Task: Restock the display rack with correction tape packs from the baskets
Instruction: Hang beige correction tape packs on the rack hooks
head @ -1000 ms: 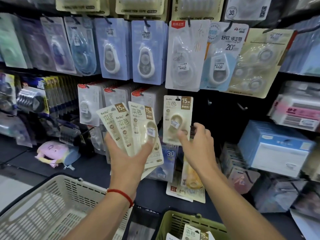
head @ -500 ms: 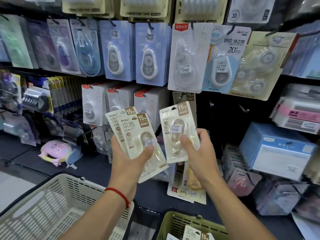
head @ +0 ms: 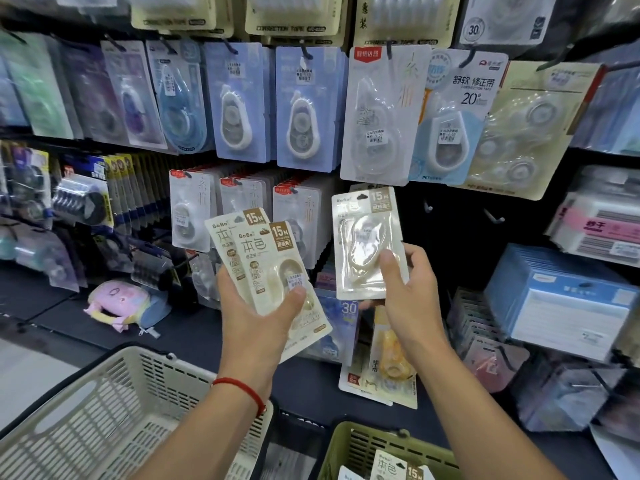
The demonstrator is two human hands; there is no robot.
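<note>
My left hand (head: 258,327) grips a small stack of cream correction tape packs (head: 266,261) marked 15M, fanned upward in front of the display rack (head: 446,237). My right hand (head: 408,303) holds a single cream pack (head: 363,240) by its lower right corner, upright and just left of the bare hooks (head: 493,216) on the dark panel. Another identical pack seems to hang right behind it. More of the same packs (head: 394,467) lie in the green basket (head: 349,445) at the bottom.
A white basket (head: 104,403) sits at lower left. Rows of other correction tape packs (head: 304,105) hang above. Blue boxes (head: 561,299) stand on the right. A pink pouch (head: 117,299) lies on the dark shelf at left.
My right hand took one cream pack off the fan in my left hand and lifted it up toward the rack. The left hand's fan has closed into a tighter stack.
</note>
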